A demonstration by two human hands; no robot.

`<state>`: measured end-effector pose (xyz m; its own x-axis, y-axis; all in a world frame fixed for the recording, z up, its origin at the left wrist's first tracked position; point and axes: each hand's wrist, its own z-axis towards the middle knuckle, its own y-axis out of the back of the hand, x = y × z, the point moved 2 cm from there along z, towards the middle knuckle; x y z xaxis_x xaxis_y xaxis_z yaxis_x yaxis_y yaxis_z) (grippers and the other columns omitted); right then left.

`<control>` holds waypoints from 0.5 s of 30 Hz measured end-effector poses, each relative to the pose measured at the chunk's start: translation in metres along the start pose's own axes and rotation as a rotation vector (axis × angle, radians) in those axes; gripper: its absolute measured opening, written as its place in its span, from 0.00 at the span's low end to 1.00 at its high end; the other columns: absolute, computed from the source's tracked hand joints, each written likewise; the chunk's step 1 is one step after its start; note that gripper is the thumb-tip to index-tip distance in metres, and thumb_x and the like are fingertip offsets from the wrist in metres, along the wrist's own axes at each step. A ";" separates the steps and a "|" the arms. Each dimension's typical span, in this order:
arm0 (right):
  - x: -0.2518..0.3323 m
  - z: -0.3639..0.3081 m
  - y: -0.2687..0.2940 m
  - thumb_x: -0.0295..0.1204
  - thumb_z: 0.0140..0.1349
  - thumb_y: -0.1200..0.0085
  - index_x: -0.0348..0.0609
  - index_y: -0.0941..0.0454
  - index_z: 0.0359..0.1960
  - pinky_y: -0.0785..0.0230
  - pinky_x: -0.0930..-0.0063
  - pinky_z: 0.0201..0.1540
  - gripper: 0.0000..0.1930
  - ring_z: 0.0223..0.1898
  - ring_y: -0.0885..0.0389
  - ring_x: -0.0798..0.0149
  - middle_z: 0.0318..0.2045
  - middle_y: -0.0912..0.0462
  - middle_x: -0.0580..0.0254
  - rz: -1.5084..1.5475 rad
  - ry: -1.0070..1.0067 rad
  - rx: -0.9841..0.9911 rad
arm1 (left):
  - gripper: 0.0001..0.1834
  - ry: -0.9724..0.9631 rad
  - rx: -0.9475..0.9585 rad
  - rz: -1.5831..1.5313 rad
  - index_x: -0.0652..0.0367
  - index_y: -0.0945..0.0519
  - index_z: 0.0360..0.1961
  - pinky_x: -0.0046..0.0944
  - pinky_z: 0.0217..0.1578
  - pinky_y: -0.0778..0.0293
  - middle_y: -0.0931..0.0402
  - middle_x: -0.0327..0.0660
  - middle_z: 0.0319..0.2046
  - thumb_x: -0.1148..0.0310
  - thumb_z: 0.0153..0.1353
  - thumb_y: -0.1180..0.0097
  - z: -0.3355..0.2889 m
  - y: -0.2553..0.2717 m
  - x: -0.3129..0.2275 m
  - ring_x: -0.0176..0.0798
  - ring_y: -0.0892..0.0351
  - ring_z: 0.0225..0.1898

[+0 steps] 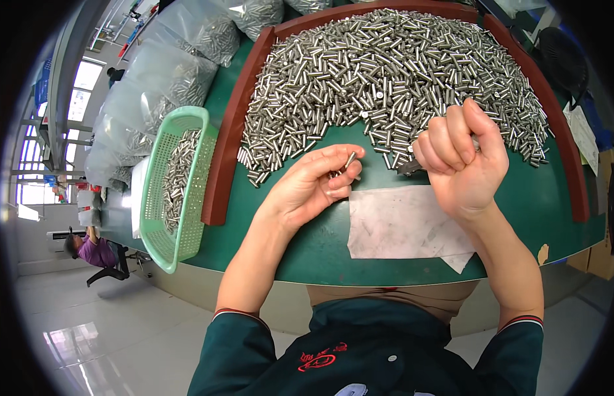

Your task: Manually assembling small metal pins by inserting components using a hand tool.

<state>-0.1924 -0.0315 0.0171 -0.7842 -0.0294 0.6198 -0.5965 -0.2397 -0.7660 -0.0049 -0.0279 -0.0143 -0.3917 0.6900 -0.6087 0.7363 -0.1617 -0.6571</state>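
A heap of small shiny metal pins (399,72) covers the far part of the green table (307,254). My left hand (310,185) is closed at the heap's near edge, a metal pin (350,159) pinched upright between thumb and fingers. More metal glints inside its curled fingers. My right hand (464,158) is closed in a raised fist at the heap's near right. From the fist's left side pokes the tip of a dark, flat tool (410,168); the rest of it is hidden by the fingers. Below, between the hands, lies a stained white cloth or paper (406,224).
Dark red wooden rails (231,148) border the heap. At left stands a green plastic basket (155,198) part-filled with pins. Clear bags (162,76) of pins line the far left. A black fan (561,59) is at far right. Another person (96,251) sits in the background.
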 end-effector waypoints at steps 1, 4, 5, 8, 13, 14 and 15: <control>0.001 0.000 0.000 0.38 0.61 0.69 0.51 0.50 0.08 0.62 0.80 0.14 0.22 0.10 0.58 0.76 0.05 0.51 0.74 0.003 0.003 0.004 | 0.11 -0.004 0.005 -0.051 0.66 0.32 0.40 0.22 0.18 0.46 0.37 0.35 0.21 0.73 0.57 0.53 0.000 0.000 -0.001 0.23 0.46 0.17; 0.001 0.000 -0.001 0.38 0.61 0.69 0.51 0.50 0.08 0.62 0.80 0.14 0.22 0.10 0.58 0.76 0.05 0.51 0.74 0.003 -0.006 -0.001 | 0.11 -0.012 0.028 -0.159 0.67 0.32 0.40 0.23 0.18 0.46 0.36 0.35 0.22 0.74 0.57 0.54 -0.001 0.004 -0.002 0.23 0.45 0.17; 0.001 0.000 -0.001 0.38 0.61 0.69 0.51 0.50 0.08 0.63 0.80 0.14 0.22 0.10 0.58 0.76 0.05 0.51 0.74 0.006 -0.010 -0.008 | 0.11 -0.039 0.021 -0.174 0.67 0.32 0.41 0.23 0.19 0.45 0.36 0.35 0.22 0.73 0.57 0.54 -0.002 0.004 -0.004 0.23 0.45 0.18; -0.001 0.000 -0.002 0.37 0.61 0.69 0.51 0.50 0.08 0.63 0.80 0.14 0.22 0.10 0.58 0.76 0.05 0.51 0.74 0.014 -0.016 -0.008 | 0.12 -0.188 -0.041 -0.098 0.66 0.31 0.41 0.23 0.19 0.46 0.37 0.34 0.22 0.70 0.58 0.53 -0.009 0.008 -0.012 0.23 0.46 0.18; -0.005 -0.001 0.002 0.37 0.61 0.69 0.50 0.49 0.08 0.63 0.80 0.14 0.22 0.10 0.58 0.76 0.05 0.51 0.73 -0.001 -0.022 -0.005 | 0.10 -1.148 -0.775 0.714 0.64 0.26 0.37 0.25 0.21 0.44 0.35 0.32 0.22 0.71 0.60 0.59 -0.053 0.012 -0.067 0.23 0.42 0.22; -0.006 -0.001 0.000 0.37 0.61 0.68 0.50 0.49 0.07 0.62 0.80 0.14 0.22 0.10 0.58 0.76 0.05 0.51 0.73 -0.009 -0.022 -0.002 | 0.11 -1.382 -1.132 1.168 0.66 0.27 0.36 0.29 0.26 0.38 0.30 0.37 0.26 0.73 0.60 0.61 -0.066 0.018 -0.082 0.28 0.36 0.24; -0.006 -0.002 0.000 0.36 0.61 0.68 0.50 0.50 0.07 0.62 0.80 0.14 0.22 0.10 0.58 0.76 0.05 0.51 0.73 -0.017 -0.022 0.000 | 0.11 -1.360 -1.347 1.307 0.68 0.27 0.36 0.32 0.31 0.35 0.27 0.41 0.29 0.74 0.59 0.62 -0.080 0.024 -0.087 0.33 0.32 0.28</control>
<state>-0.1877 -0.0297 0.0135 -0.7698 -0.0469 0.6366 -0.6099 -0.2399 -0.7553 0.0913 -0.0353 0.0586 0.8361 -0.1524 -0.5270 0.4055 0.8187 0.4066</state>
